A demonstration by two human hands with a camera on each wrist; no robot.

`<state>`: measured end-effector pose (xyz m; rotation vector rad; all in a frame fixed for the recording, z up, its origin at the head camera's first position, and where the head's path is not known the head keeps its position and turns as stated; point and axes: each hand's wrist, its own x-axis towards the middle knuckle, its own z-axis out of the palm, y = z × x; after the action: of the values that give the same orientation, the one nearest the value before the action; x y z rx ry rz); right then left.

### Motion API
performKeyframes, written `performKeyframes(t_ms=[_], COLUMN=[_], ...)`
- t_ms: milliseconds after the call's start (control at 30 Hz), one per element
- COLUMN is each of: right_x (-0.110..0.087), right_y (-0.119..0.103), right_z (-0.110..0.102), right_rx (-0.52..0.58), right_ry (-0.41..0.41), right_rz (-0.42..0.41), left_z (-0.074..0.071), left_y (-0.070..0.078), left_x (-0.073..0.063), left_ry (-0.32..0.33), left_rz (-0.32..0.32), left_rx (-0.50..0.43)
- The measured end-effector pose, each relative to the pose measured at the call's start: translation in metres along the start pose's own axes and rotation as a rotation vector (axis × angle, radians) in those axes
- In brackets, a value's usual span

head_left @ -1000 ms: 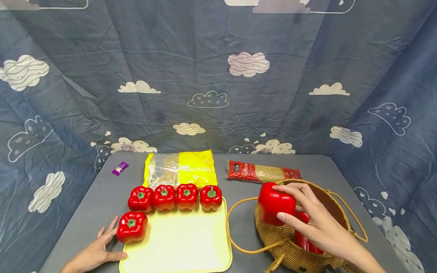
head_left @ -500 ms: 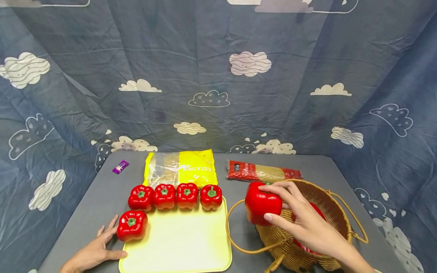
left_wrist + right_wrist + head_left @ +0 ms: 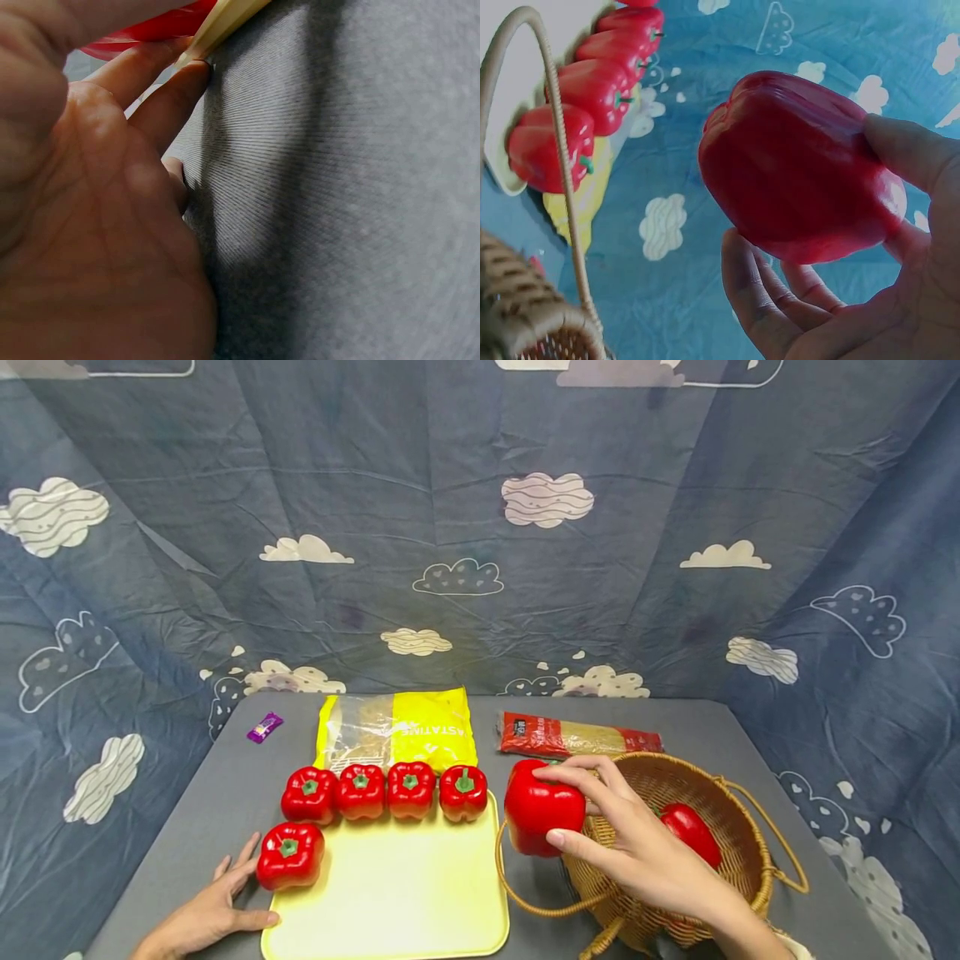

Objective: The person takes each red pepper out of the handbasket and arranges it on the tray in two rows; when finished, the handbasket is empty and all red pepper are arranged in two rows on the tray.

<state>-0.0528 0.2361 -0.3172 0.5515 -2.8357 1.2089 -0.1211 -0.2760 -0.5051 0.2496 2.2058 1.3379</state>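
In the head view my right hand (image 3: 637, 835) holds a red bell pepper (image 3: 543, 810) in the air, over the left rim of a wicker basket (image 3: 757, 827). The right wrist view shows thumb and fingers round that bell pepper (image 3: 795, 172). Inside the basket lies another red bell pepper (image 3: 692, 833). My left hand (image 3: 206, 906) is at the left edge of a pale yellow tray (image 3: 420, 893), fingers extended and thumb at the rim. In the left wrist view its fingertips meet the tray's edge (image 3: 217, 30). Close by sits a red bell pepper (image 3: 291, 857) on the tray's left side.
Several red bell peppers (image 3: 362, 792) line the tray's far edge. Behind them lies a yellow pasta bag (image 3: 431, 727). A red noodle packet (image 3: 577, 737) is behind the basket, and a small purple packet (image 3: 265, 727) lies far left. The basket's handle (image 3: 536, 910) loops towards the tray.
My right hand has carried the bell pepper left, from above the basket towards the tray. The pepper inside the basket now shows more fully. My left hand has stayed in place.
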Motion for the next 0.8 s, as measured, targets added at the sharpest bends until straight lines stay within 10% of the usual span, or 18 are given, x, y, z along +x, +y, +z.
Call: performKeyframes(t_ms=[367, 800], right_x=[0.006, 0.013], right_y=[-0.009, -0.012], right_z=[0.02, 0.054], right_rx=[0.069, 0.15], right_ry=[-0.022, -0.052], right_rz=[-0.053, -0.11], left_z=[-0.001, 0.002], left_y=[0.001, -0.004], left_x=[0.0, -0.002], left_ry=[0.002, 0.033], left_rz=[-0.04, 0.078], left_rx=[0.017, 0.0])
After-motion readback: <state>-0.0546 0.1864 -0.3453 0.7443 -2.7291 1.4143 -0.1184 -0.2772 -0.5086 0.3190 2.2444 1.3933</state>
